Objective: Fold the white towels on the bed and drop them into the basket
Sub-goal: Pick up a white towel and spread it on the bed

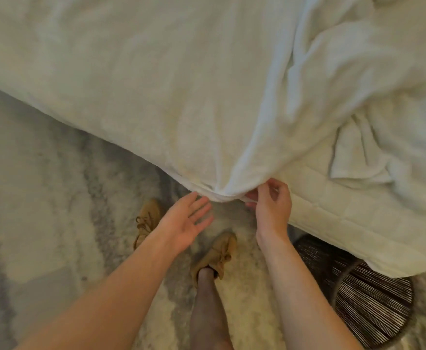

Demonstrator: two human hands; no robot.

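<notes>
A big white towel (156, 97) lies spread out flat on the bed (358, 223). It covers most of the left side, and its near edge hangs a little over the side of the bed. One spot on that near edge is pulled into a small bunch, and folds run up the towel from there. The right hand (272, 213) holds this bunch. Its thumb and fingers (251, 198) are curled and pinch the cloth just at the edge of the bed. The left hand (185, 223) is just beside the same bunch, on its other side. This hand is open with the palm up and the fingers (202, 202) straight and spread. The tips are very near the towel's edge, but it is hard to tell if they touch it. More white towels (358, 152) lie in a crumpled heap on the right side of the bed. A dark basket (363, 304) with thin stripes stands on the floor at the lower right, partly under the corner of the bed. Below the hands are two tan shoes (147, 218) with laces, standing on a fluffy pale rug (42, 198).
</notes>
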